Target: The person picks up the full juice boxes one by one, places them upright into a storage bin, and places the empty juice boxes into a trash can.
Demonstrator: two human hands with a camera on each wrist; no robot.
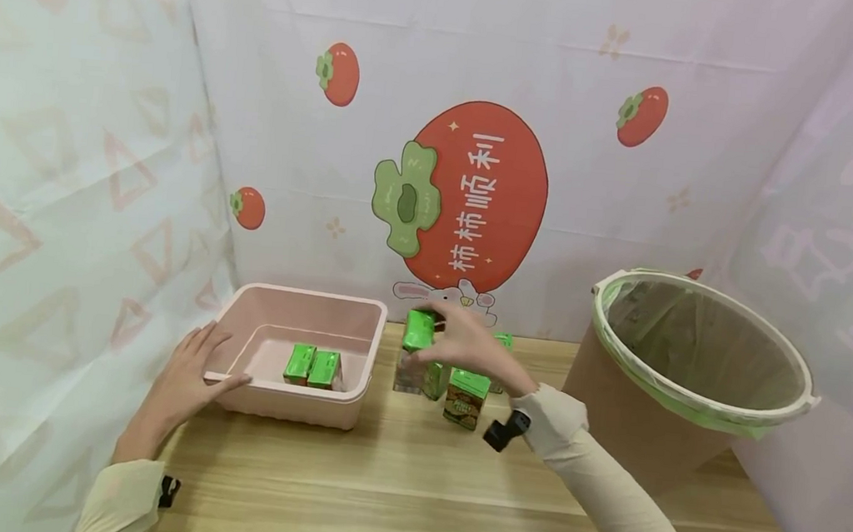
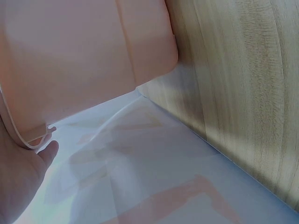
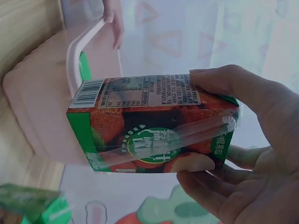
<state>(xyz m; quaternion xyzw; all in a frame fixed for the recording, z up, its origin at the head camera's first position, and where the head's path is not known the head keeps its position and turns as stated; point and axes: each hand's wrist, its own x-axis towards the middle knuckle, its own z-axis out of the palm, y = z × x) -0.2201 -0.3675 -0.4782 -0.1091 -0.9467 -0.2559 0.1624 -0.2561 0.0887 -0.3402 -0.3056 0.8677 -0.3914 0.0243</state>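
In the head view my right hand (image 1: 458, 339) grips a green-topped juice carton (image 1: 419, 332) just right of the pink plastic basin (image 1: 236, 397). Its red and green printed sides, barcode and clear-wrapped straw show in the right wrist view, thumb on one side and fingers on the other at one end of the carton (image 3: 149, 126). My left hand (image 1: 181, 372) rests over the basin's front left corner, thumb along the front rim. Two green-topped cartons (image 1: 324, 369) lie side by side inside the basin.
Several more cartons stand on the wooden table (image 1: 378, 496) under and behind my right hand, the front carton (image 1: 465, 398) most visible. A large lined bin (image 1: 634, 399) is at the right. Printed fabric walls (image 1: 293, 147) enclose the back and sides.
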